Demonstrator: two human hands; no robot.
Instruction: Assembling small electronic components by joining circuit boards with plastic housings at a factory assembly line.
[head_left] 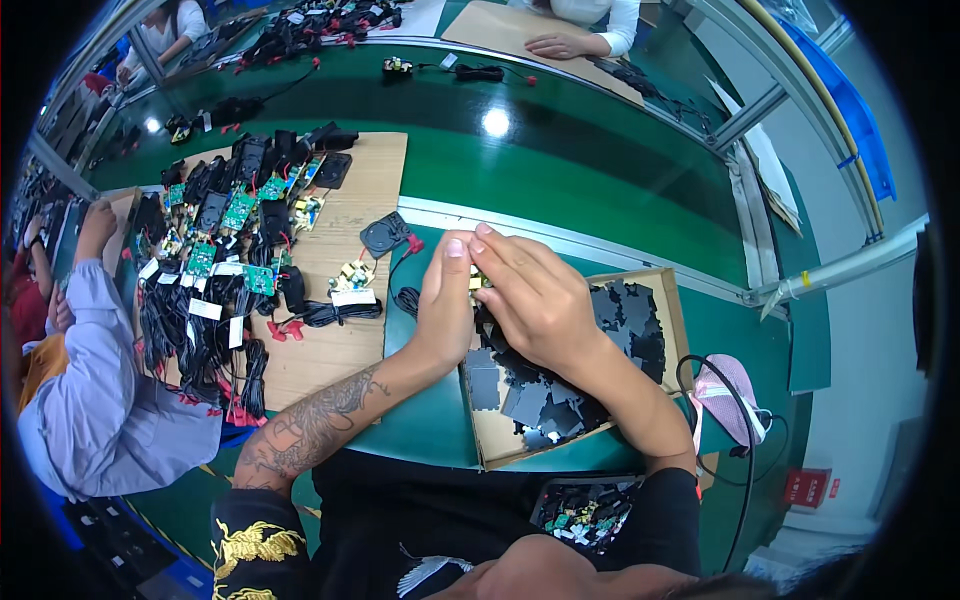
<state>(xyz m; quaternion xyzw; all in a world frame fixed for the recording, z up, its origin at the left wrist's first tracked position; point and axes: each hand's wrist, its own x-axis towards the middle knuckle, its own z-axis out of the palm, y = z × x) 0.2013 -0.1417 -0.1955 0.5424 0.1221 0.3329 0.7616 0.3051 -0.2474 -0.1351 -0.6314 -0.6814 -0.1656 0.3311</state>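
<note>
My left hand (446, 305) and my right hand (540, 302) meet over the left edge of a cardboard tray. Between their fingers is a small circuit board (477, 282) with a yellow part showing; most of it is hidden. Both hands are closed on it. Dark flat plastic pieces (630, 320) with notched edges fill the tray (676, 315) under my right hand. To the left of my left hand lie a black plastic casing half (385, 234), a red connector (415, 244) and a black cable (406, 300). Another circuit board (353, 277) sits beside a bundled black cable (342, 313).
A cardboard sheet (370, 180) at left carries a heap of black cables (185, 320) and green circuit boards (238, 210). Beyond runs a green conveyor belt (600, 150). Co-workers sit at left and across it. A pink cap-like item (727, 395) and a black cord lie right.
</note>
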